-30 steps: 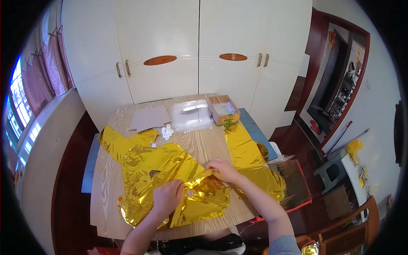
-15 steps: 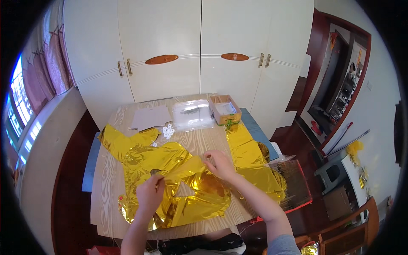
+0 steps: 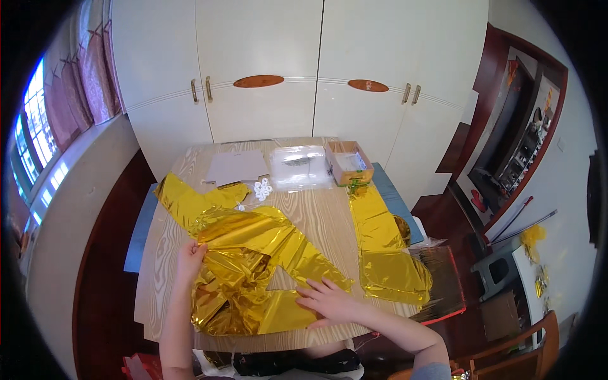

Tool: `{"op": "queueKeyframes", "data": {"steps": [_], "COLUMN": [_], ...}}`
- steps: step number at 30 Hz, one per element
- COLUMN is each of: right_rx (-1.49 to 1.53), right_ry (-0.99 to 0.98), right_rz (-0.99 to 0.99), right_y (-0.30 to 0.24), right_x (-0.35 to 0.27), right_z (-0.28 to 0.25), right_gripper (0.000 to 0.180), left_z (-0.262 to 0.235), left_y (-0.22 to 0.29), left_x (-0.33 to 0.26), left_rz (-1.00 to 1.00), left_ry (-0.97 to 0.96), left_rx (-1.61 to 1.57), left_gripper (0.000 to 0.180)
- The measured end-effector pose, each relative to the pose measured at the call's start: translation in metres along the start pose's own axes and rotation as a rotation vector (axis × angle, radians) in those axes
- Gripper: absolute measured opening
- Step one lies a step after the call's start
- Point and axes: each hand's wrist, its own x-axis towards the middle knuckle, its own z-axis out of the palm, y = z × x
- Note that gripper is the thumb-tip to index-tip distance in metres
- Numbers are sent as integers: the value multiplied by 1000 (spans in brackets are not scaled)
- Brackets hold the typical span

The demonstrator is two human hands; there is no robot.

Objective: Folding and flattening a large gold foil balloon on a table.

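Note:
A large sheet of shiny gold foil (image 3: 278,237), which looks like a flat, uninflated foil balloon, lies crumpled across the wooden table in front of me. At its left edge my left hand (image 3: 189,261) is closed, pinching the foil between thumb and fingers. My right hand (image 3: 330,303) rests with fingers spread on the foil's right-hand part, beside a triangular gap where the tabletop shows. Further right, another flat gold foil piece (image 3: 394,272) hangs near the table's right edge. A gold foil strip (image 3: 180,196) extends toward the far left, partly overlapped by the crumpled sheet.
Beyond the foil lie a cluster of small white rings (image 3: 262,189), a greyish flat card (image 3: 237,167), a stack of clear plastic bags (image 3: 301,166) and an open cardboard box (image 3: 350,176). White cabinets (image 3: 266,114) stand behind the table. A wooden chair (image 3: 532,348) is at lower right.
My left hand has moved left, drawing the foil with it, and the sheet's left part is now bunched up. My right hand has come down nearer and opened flat on the foil.

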Motion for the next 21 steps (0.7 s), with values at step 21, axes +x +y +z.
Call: {"op": "queueKeyframes", "data": {"steps": [21], "right_rx": [-93], "right_ry": [159], "right_rz": [-134], "right_y": [-37], "right_x": [7], "right_z": [18], "right_gripper": [43], "left_z": [-12], "left_y": [-31], "left_x": [82], "left_rz": [-206], "left_ry": [-70], "left_rx": [-94], "left_gripper": [19]}}
